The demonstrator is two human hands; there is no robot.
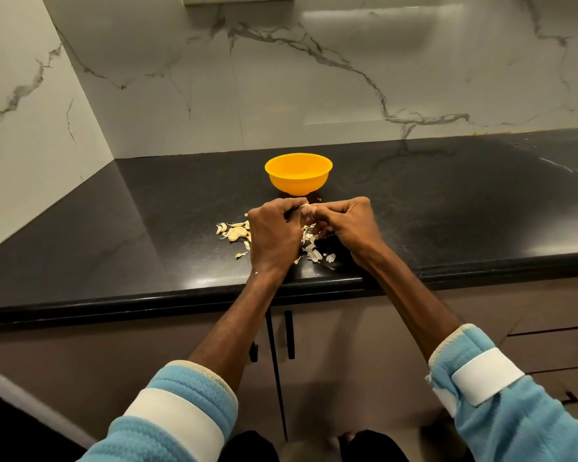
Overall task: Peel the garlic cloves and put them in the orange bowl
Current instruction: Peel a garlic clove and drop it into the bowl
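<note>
An orange bowl (298, 173) stands on the black counter, just beyond my hands. My left hand (272, 233) and my right hand (346, 225) meet fingertip to fingertip over the counter, both pinching one pale garlic clove (305, 208) that is mostly hidden between the fingers. A small heap of unpeeled garlic cloves (235, 232) lies left of my left hand. Loose white garlic skins (314, 253) are scattered under and between my hands. Whether the bowl holds anything I cannot tell.
The black counter (447, 201) runs wide to the right and left, with its front edge (181, 295) near my wrists. Marble wall (281, 78) rises behind the bowl and along the left corner. Cabinet doors (291, 335) with dark handles sit below.
</note>
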